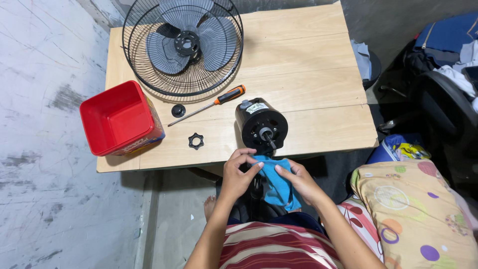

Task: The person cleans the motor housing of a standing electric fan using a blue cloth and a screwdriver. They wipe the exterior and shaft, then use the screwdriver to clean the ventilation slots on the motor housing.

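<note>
Seated person at a low wooden tabletop point(308, 65), seen from above. Both hands grip a blue cloth point(277, 182) just below the tabletop's near edge: the left hand point(238, 174) is closed, pinching the cloth's upper corner between thumb and fingers; the right hand point(301, 182) is loosely curled, fingers pressing the cloth from the other side. Just beyond the cloth stands a black fan motor housing point(261, 124), its shaft pointing toward the person. Further back lie a screwdriver point(209, 105) with an orange-and-black handle, a black round cap point(178, 110), a black notched nut point(195, 141), a red plastic tub point(119, 118) and a wire fan guard point(183, 47) holding grey blades.
</note>
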